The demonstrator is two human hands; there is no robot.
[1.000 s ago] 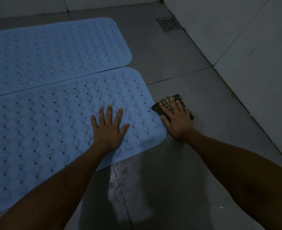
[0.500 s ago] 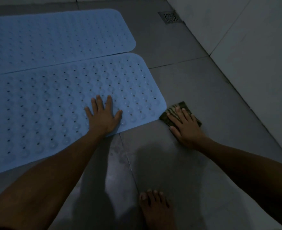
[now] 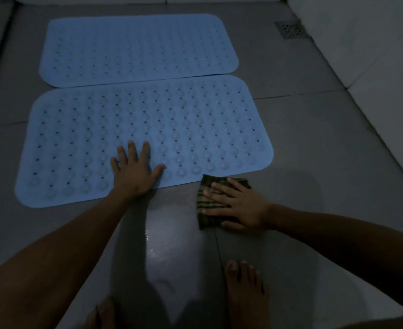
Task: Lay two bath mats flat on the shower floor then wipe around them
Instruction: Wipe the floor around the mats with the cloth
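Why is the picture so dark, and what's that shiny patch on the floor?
Head view: the light is dim, so the near mat and far mat look dull blue; the shiny patch is glare on the floor, which looks wet, between the arms; the left hand looks slightly blurred, while the right hand on the cloth looks sharper; the edges bend from the wide lens.

Left hand (image 3: 135,173) and right hand (image 3: 237,204) both pressed flat, fingers spread.

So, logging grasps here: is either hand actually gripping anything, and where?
Nothing is gripped. Right hand presses flat on the dark striped cloth; left hand rests flat on the near blue mat.
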